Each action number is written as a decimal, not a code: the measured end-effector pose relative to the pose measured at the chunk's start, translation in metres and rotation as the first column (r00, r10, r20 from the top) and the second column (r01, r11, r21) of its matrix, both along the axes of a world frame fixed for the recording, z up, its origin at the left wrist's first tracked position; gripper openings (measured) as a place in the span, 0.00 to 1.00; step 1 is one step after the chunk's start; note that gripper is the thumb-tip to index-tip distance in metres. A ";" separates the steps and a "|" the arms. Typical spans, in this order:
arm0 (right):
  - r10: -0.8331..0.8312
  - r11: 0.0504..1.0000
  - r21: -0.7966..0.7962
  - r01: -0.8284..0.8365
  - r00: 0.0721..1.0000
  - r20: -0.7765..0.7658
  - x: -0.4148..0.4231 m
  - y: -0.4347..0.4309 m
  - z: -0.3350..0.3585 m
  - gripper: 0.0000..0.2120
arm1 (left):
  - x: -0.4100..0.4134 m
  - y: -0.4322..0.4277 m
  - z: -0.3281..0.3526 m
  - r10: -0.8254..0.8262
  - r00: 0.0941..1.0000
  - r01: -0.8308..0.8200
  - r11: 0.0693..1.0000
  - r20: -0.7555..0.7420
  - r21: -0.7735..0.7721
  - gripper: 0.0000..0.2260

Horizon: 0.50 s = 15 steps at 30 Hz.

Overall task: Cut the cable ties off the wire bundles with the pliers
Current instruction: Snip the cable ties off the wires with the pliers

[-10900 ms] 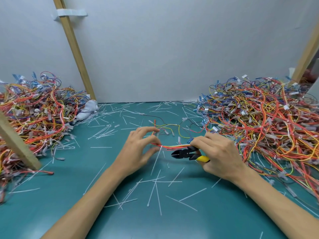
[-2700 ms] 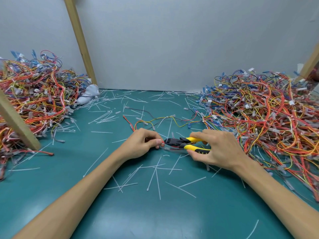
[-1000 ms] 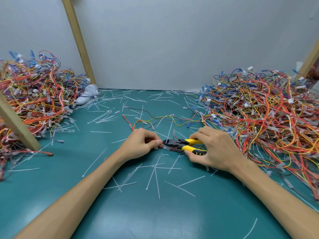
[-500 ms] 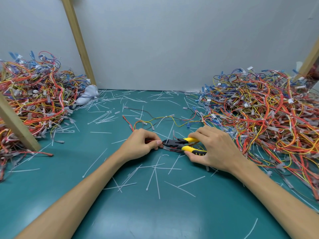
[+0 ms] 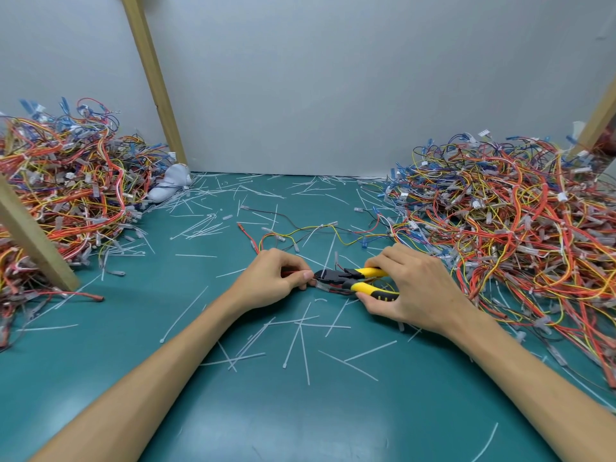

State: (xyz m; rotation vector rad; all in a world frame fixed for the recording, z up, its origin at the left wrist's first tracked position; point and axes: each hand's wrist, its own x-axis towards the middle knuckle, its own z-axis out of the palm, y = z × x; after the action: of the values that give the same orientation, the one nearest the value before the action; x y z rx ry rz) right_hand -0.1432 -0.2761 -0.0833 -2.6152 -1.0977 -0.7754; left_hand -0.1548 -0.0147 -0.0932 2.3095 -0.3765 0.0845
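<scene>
left hand [image 5: 273, 282] pinches wire bundle [image 5: 329, 289]; right hand [image 5: 418, 291] grips pliers [image 5: 346, 278], handles slightly apart, tips at it. left heap [image 5: 66, 198] and right heap [image 5: 520, 228] flank green mat [image 5: 300, 415].

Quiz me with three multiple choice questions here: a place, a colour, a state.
1. The pliers' head is: A. between the hands B. on the left pile C. at the table's edge
2. The plier handles are: A. red B. yellow C. green
3. The right hand is: A. lying flat B. pointing C. gripping the pliers
A, the black head nearly meets the left hand's fingertips, which pinch the wire bundle; B, yellow shows beside the fingers; C, fingers curl round both handles.
</scene>
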 end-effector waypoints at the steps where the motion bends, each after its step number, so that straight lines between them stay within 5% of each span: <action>1: 0.000 1.000 -0.002 0.000 1.000 -0.004 0.000 0.000 0.000 0.18 | 0.000 0.000 0.000 -0.001 1.000 0.001 1.000 0.001 0.001 0.13; 15: 0.036 0.998 -0.045 -0.037 0.999 -0.011 0.011 -0.006 -0.003 0.22 | 0.004 0.006 -0.002 -0.074 0.995 0.071 0.996 -0.062 -0.049 0.10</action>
State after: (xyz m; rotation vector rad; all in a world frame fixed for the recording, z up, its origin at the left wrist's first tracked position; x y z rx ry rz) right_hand -0.1324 -0.2824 -0.0867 -2.6249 -1.1699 -0.7371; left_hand -0.1509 -0.0083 -0.0948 2.2439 -0.4205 -0.0161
